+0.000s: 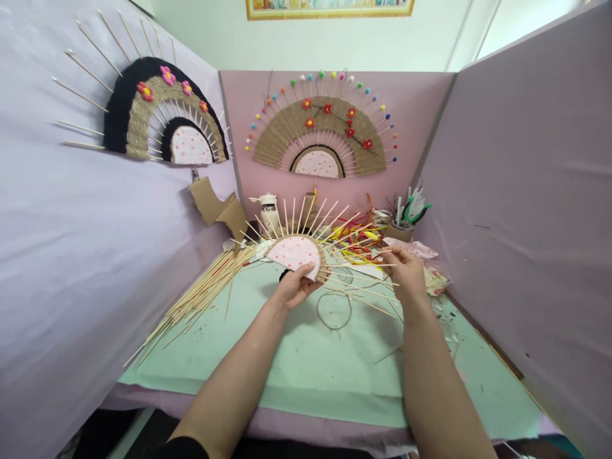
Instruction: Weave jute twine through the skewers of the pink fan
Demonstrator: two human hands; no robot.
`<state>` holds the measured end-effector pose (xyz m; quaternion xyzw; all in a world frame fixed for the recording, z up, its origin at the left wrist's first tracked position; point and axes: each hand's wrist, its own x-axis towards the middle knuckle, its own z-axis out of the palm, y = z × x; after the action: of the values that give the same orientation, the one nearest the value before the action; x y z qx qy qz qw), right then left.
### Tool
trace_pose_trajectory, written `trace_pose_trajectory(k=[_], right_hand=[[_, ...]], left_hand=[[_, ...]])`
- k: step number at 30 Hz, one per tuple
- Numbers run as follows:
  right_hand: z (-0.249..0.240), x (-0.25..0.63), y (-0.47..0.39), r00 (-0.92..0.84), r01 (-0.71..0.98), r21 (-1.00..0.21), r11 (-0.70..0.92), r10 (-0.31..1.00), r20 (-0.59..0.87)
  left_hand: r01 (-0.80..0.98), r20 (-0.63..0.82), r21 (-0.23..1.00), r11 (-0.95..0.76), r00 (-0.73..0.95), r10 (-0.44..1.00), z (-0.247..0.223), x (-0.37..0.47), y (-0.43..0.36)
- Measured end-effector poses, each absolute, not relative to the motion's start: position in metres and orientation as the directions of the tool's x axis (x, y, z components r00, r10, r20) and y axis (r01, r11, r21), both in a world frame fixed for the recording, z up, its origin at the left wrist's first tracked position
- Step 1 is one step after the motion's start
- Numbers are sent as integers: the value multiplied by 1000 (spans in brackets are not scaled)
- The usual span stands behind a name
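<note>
A half-round piece [294, 253], pink with red dots and edged in woven twine, has several thin wooden sticks fanning out from its curved rim. My left hand [299, 288] grips it at its lower right corner, the thumb on the dotted face and the fingers beneath. At the right, my right hand [405, 264] is closed with thumb and fingertips pinched at the outer ends of the sticks. Below the sticks, a loop of thin cord [334, 311] lies on the green tablecloth [329, 376].
Loose wooden sticks [196, 296] lie in a pile at the left. Behind are a white bottle [268, 210], colourful pipe cleaners [356, 239] and a container [400, 231] with green-handled pliers. Two finished fans [318, 124] hang on the partitions.
</note>
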<state>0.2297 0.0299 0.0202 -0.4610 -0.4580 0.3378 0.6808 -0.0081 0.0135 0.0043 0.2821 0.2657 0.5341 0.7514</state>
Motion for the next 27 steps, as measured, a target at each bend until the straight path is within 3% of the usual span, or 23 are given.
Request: trace_pose_trajectory(k=[13, 16, 21, 27], right_hand=[[38, 228, 15, 265, -371, -764, 528, 848, 458], [33, 233, 22, 304, -430, -770, 471, 879, 368], [23, 238, 34, 203, -584, -787, 199, 974, 96], [22, 232, 37, 112, -700, -710, 71, 994, -12]], left_hand=[[-707, -64, 689, 156, 156, 986, 4, -11, 22], [-683, -74, 704, 197, 206, 976, 5, -11, 20], [-646, -65, 715, 267, 319, 946, 7, -12, 12], [-566, -21, 753, 336, 490, 871, 2, -11, 5]])
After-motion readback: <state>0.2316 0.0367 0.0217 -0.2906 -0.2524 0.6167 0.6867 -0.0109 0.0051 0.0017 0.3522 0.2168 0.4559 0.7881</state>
